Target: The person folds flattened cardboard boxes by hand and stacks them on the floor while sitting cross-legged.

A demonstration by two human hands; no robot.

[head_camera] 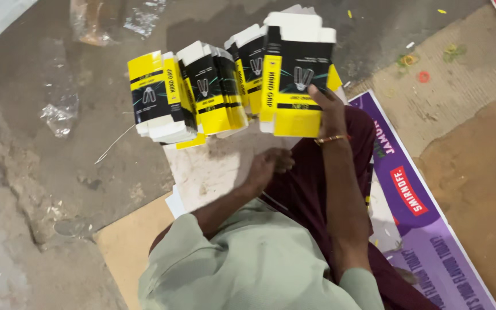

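Three bundles of flat yellow, black and white cartons stand in a row on the floor: a left bundle [156, 97], a middle bundle [210, 86] and a taller right bundle [294, 69]. My right hand [327, 112], with a bangle on the wrist, grips the front of the right bundle, thumb pressed on its black face. My left hand [270, 165] rests lower down on a pale sheet [208, 172], below the cartons. Its fingers are curled in and nothing shows inside them. My maroon-clad legs lie under both arms.
Crumpled clear plastic [59, 115] lies on the rough concrete at left, with more plastic wrap [116, 20] at the top. A purple printed banner [431, 229] spreads under me at right, beside a brown mat [477, 155]. A tan cardboard piece [124, 247] lies at lower left.
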